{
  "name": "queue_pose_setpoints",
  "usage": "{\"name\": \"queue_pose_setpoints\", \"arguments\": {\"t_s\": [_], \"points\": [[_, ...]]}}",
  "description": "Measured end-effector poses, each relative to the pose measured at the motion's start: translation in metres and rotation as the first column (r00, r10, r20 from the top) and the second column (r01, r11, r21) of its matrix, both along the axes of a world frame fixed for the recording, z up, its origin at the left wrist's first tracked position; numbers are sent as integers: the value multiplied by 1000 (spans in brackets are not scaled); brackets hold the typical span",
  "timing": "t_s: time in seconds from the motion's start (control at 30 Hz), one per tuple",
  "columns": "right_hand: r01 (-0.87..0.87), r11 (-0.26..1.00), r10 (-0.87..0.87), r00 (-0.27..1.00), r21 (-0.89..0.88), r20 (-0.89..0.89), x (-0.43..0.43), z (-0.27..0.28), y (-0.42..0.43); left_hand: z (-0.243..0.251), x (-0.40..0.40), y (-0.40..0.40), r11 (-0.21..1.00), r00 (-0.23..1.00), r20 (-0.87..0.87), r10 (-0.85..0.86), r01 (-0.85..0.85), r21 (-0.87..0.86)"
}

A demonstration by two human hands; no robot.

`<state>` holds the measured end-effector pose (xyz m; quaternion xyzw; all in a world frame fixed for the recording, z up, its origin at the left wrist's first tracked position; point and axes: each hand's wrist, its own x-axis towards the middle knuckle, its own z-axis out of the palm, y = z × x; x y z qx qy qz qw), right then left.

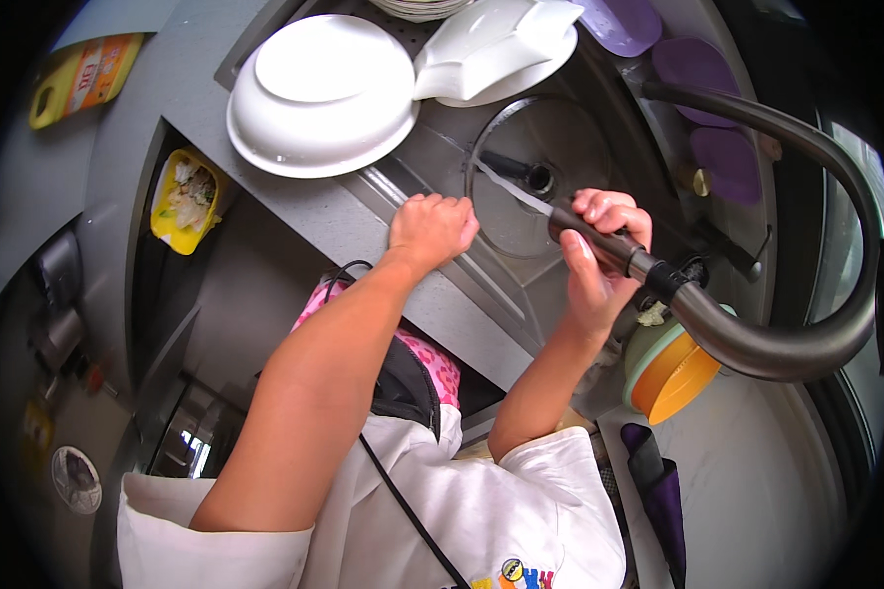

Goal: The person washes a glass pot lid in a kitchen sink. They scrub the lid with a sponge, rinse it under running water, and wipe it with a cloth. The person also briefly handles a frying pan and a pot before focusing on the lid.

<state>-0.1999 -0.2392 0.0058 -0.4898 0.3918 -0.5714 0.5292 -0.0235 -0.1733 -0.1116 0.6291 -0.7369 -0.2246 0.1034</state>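
My right hand (pixel 605 254) is wrapped around the dark pull-out spray head (pixel 597 237) of a kitchen faucet, and a stream of water (pixel 516 191) runs from it towards the left over the sink basin (pixel 516 283). Near the sink's front rim is my left hand (pixel 433 228), its fingers curled into a fist; nothing shows in it, and its palm side is hidden. A round drain (pixel 539 179) lies in the basin. Left of it, a white bowl (pixel 324 110) rests upside down by the rim, beside an angular white dish (pixel 486 51) on a white plate (pixel 552 62).
The curved faucet neck (pixel 854 221) arches at the right. Green and orange basins (pixel 678 379) lean near my right forearm. Purple containers (pixel 696 73) line the sink's back. A yellow tub (pixel 184 206) of food scraps sits in an opening at left, near a yellow jug (pixel 88 77).
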Motion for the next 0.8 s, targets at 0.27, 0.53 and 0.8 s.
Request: {"name": "queue_pose_setpoints", "arguments": {"t_s": [0.27,0.53,0.8], "points": [[-11,997,11,1000,79,-1,-7,7,24,-3,0,4,1000,1000,30,1,-1,-19],[32,992,-23,997,125,-73,-23,15,40,-4,2,6,1000,999,36,8,-8,-15],[22,993,2,978,116,-210,-60,23,46,1,3,2,990,997,72,-40,30,139]]}}
